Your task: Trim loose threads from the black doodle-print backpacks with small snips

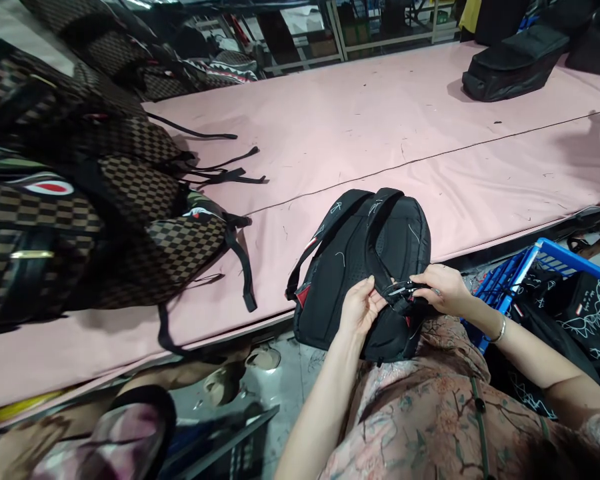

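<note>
A black backpack (350,267) leans on the table's front edge and my lap, its back panel and shoulder straps facing up. My left hand (361,308) is closed, thumb and fingers pinching the lower end of a shoulder strap (379,257). From the right, my right hand (443,290) is closed around small dark thread snips (403,288), whose metal tips point left at the same strap end. Both hands are close together over the pack's lower right part. The exact spot between the fingers is partly hidden.
Brown checkered bags (150,220) with dangling straps are heaped at left on the pink table (330,127). A black bag (515,63) lies at the far right. By my right arm stands a blue crate (535,257) holding black bags. Another person's hand (25,447) shows at lower left.
</note>
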`<state>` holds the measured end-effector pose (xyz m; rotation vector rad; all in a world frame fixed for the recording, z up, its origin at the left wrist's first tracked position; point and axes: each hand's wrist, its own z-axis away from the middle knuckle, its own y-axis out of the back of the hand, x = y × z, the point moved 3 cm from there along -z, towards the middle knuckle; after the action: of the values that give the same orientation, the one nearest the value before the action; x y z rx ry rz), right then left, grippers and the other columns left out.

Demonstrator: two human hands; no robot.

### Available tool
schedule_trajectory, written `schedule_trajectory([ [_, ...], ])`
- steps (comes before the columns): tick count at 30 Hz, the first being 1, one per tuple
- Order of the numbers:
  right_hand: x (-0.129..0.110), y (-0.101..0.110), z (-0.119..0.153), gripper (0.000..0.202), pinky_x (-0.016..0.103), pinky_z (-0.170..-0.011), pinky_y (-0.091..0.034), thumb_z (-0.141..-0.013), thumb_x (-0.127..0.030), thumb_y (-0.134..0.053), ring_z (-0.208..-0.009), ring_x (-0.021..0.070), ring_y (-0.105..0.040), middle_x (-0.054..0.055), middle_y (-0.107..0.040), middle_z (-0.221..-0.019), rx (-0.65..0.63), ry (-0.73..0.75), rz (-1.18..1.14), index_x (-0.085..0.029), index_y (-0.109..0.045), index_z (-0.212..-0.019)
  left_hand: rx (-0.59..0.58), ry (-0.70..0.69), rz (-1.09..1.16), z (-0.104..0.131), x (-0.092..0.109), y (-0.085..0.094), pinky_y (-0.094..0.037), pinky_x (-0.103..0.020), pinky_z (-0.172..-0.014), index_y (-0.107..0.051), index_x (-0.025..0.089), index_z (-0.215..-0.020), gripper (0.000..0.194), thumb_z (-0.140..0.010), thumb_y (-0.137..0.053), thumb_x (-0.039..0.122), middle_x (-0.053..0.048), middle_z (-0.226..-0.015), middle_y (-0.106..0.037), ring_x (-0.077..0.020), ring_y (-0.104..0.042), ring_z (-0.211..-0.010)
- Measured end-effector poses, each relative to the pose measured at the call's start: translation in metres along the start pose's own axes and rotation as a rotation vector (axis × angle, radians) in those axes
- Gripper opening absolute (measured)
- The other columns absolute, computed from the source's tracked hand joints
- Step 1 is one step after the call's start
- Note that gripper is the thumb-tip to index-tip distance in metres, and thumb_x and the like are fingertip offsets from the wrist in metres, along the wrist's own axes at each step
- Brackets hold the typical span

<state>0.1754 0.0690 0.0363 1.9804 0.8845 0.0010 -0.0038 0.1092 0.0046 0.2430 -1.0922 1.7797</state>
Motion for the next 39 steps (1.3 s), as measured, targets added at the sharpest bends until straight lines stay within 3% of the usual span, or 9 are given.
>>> schedule_trajectory([
  [4, 0.003, -0.002, -0.001, 0.023, 0.026, -0.057, -0.038, -0.087, -0.034, -0.051, -0.061, 0.014, -0.053, 0.004, -0.06, -0.065, -0.021, 0.035, 0.028, -0.016, -0.065, -0.088, -0.006, 0.013, -0.024, -0.001, -0.001, 0.001, -0.058, -0.033, -0.064, -0.058, 0.009, -0.072, 0.012, -0.081, -0.052, 0.014, -0.011, -0.066, -0.07, -0.019, -0.068, -0.062],
  [9, 0.011, 0.001, -0.004, 0.021, 0.026, -0.061, -0.041, -0.087, -0.033, -0.052, -0.065, 0.0142, -0.054, 0.004, -0.062, -0.07, 0.009, 0.045, -0.072, -0.016, -0.064, -0.091, -0.018, 0.018, -0.027, 0.0, 0.0, 0.0, -0.058, -0.031, -0.065, -0.058, 0.009, -0.073, 0.011, -0.081, -0.053, 0.015, -0.009, -0.065, -0.07, -0.018, -0.068, -0.062],
  [13, 0.016, 0.004, -0.011, 0.023, 0.026, -0.059, -0.04, -0.085, -0.035, -0.054, -0.063, 0.0145, -0.051, 0.004, -0.059, -0.068, -0.07, 0.151, -0.064, -0.017, -0.065, -0.094, -0.043, 0.027, -0.039, 0.0, 0.001, -0.001, -0.058, -0.03, -0.066, -0.06, 0.009, -0.074, 0.013, -0.082, -0.052, 0.015, -0.009, -0.066, -0.07, -0.0178, -0.069, -0.064],
  [17, 0.02, 0.005, -0.017, 0.024, 0.027, -0.059, -0.041, -0.086, -0.037, -0.052, -0.065, 0.0155, -0.05, 0.004, -0.058, -0.069, -0.165, 0.163, -0.093, -0.018, -0.065, -0.095, -0.057, 0.025, -0.048, -0.001, -0.001, 0.0, -0.057, -0.034, -0.07, -0.062, 0.006, -0.077, 0.014, -0.082, -0.053, 0.017, -0.012, -0.071, -0.07, -0.0198, -0.069, -0.067],
  [24, 0.01, -0.003, -0.023, 0.017, 0.024, -0.059, -0.044, -0.084, -0.033, -0.056, -0.064, 0.0125, -0.054, 0.003, -0.061, -0.072, -0.171, 0.04, -0.535, -0.017, -0.062, -0.089, -0.052, 0.057, -0.036, -0.005, -0.006, 0.002, -0.057, -0.032, -0.067, -0.062, 0.006, -0.077, 0.014, -0.08, -0.055, 0.017, -0.012, -0.068, -0.069, -0.0189, -0.068, -0.063],
  [28, 0.015, -0.001, -0.023, 0.016, 0.026, -0.063, -0.045, -0.085, -0.03, -0.056, -0.07, 0.0145, -0.056, 0.005, -0.064, -0.077, -0.142, -0.008, -0.428, -0.017, -0.061, -0.092, -0.04, 0.054, -0.032, -0.005, -0.005, 0.002, -0.057, -0.028, -0.06, -0.061, 0.008, -0.074, 0.014, -0.082, -0.051, 0.014, -0.009, -0.065, -0.069, -0.0162, -0.067, -0.058],
  [33, 0.023, 0.009, -0.023, 0.02, 0.028, -0.063, -0.045, -0.087, -0.033, -0.051, -0.07, 0.0161, -0.055, 0.005, -0.063, -0.076, -0.203, 0.077, -0.23, -0.017, -0.062, -0.093, -0.034, 0.052, -0.03, -0.003, -0.003, 0.0, -0.057, -0.028, -0.062, -0.06, 0.007, -0.073, 0.014, -0.082, -0.052, 0.015, -0.009, -0.065, -0.069, -0.0162, -0.067, -0.059],
  [39, 0.02, 0.01, -0.026, 0.024, 0.026, -0.062, -0.044, -0.088, -0.036, -0.049, -0.068, 0.015, -0.055, 0.005, -0.061, -0.074, -0.245, 0.115, -0.211, -0.017, -0.062, -0.093, -0.043, 0.048, -0.035, -0.003, -0.004, -0.003, -0.057, -0.028, -0.062, -0.061, 0.007, -0.075, 0.013, -0.081, -0.054, 0.016, -0.01, -0.065, -0.069, -0.0161, -0.067, -0.059],
])
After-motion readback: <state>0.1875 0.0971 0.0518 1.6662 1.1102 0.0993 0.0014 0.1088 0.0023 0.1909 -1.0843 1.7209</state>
